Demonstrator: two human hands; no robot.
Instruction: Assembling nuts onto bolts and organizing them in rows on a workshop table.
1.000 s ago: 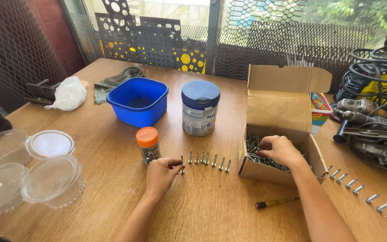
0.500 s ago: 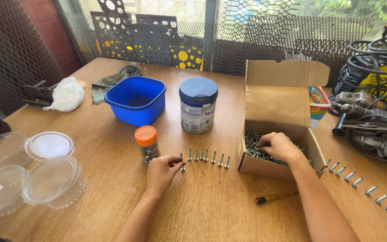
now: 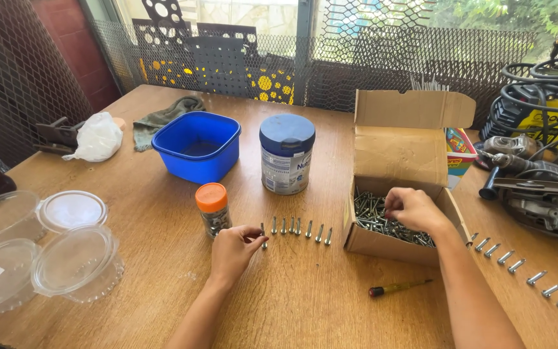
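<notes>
Sorting bolts on the wooden table

Pinching one bolt (image 3: 264,243) at the end of a short row of bolts (image 3: 299,229), the left hand (image 3: 232,250) is resting on the table (image 3: 305,304). The right hand (image 3: 413,209) is curling, fingers closed, into the cardboard box (image 3: 400,161) of screws (image 3: 371,213), just beside the row.

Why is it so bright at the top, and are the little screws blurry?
Head view: sunlight through the mesh window washes out the top, and the table is evenly lit with soft shadows. The screws by the left hand look sharp. The right hand in the box is sharp too.
</notes>
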